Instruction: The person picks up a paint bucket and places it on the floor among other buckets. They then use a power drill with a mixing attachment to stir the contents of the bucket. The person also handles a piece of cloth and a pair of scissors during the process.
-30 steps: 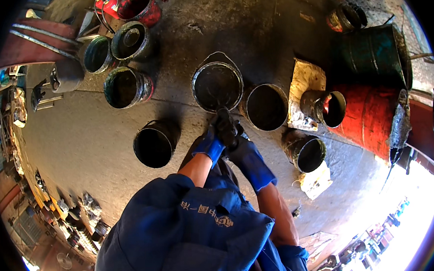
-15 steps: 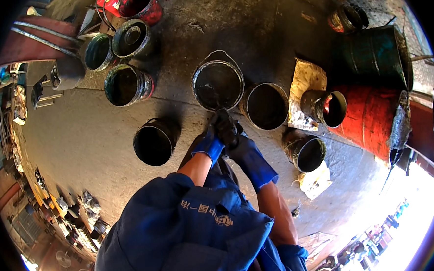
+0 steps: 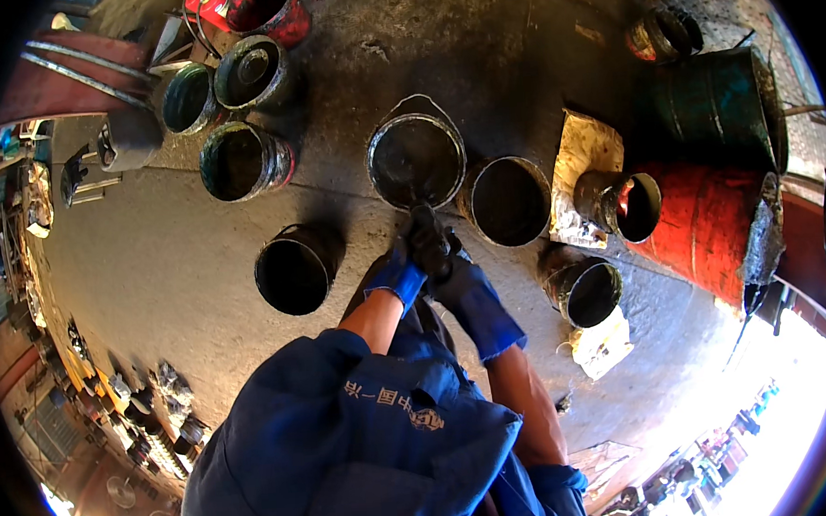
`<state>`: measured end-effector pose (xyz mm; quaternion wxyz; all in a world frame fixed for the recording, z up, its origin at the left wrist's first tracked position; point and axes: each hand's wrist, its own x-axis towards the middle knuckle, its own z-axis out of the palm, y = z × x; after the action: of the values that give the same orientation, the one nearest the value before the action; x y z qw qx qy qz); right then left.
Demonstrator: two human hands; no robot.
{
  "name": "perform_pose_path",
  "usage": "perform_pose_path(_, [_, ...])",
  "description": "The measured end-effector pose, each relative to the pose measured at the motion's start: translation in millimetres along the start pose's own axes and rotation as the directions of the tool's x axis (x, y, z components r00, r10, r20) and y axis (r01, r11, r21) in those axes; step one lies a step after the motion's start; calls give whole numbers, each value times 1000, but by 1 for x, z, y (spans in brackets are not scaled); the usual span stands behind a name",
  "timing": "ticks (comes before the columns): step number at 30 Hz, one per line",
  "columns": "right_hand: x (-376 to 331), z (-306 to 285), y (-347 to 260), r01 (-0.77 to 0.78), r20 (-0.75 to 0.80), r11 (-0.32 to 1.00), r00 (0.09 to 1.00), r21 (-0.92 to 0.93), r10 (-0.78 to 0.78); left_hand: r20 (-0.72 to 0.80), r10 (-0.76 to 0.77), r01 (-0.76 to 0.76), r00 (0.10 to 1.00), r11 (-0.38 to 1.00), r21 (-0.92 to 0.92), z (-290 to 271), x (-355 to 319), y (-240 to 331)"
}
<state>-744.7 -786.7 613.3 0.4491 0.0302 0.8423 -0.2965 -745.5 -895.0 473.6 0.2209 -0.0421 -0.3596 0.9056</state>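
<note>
At the far left of the frame, shelves and clutter curve along the rim. Toward the upper left, three grimy buckets [image 3: 276, 162] stand grouped on the concrete floor [image 3: 142, 263], with a red bucket [image 3: 290, 23] above them near the top edge. Left of centre, a dark bucket [image 3: 331, 246] stands alone, its mouth black inside.

In the middle of the frame, above the hands, is a bucket with a wire handle [image 3: 413, 118], the handle arching past its far rim. Its inside is dark, with a wet-looking sheen. The left hand [image 3: 424, 236], in a blue glove with blackened fingers, lies at this bucket's near rim. Just below and to the right is the right hand [image 3: 453, 282], gloved alike. Both are close together with fingers curled in; whether they grip something dark between them cannot be told.

Right of the central bucket and close beside it is a second open bucket [image 3: 511, 158]. Farther right, a small bucket [image 3: 597, 202] stands by a stained sheet [image 3: 585, 146], with another dark bucket [image 3: 555, 279] below. A red drum [image 3: 696, 229] and a dark green drum [image 3: 713, 107] fill the right side.
</note>
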Motion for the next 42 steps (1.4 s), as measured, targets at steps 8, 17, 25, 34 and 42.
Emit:
perform_pose_path(8, [-1, 3, 3, -9, 2, 1000, 1000, -7, 9, -143, 98, -92, 985, 995, 47, 10, -1, 0])
perform_pose_path(17, [5, 8, 7, 7, 2, 1000, 1000, -4, -7, -55, 66, -60, 996, 991, 117, 12, 2, 2])
perform_pose_path(25, [3, 2, -2, 2, 1, 1000, 1000, -22, -2, -76, 97, -106, 992, 987, -122, 9, 9, 3])
perform_pose_path(34, [-3, -2, -9, -97, -36, 995, 995, -6, 97, -135, 121, -102, 983, 985, 139, 9, 5, 5])
perform_pose_path(42, [-5, -6, -6, -79, -57, 996, 995, 39, 81, -162, 145, -137, 976, 989, 64, 2, 4, 10])
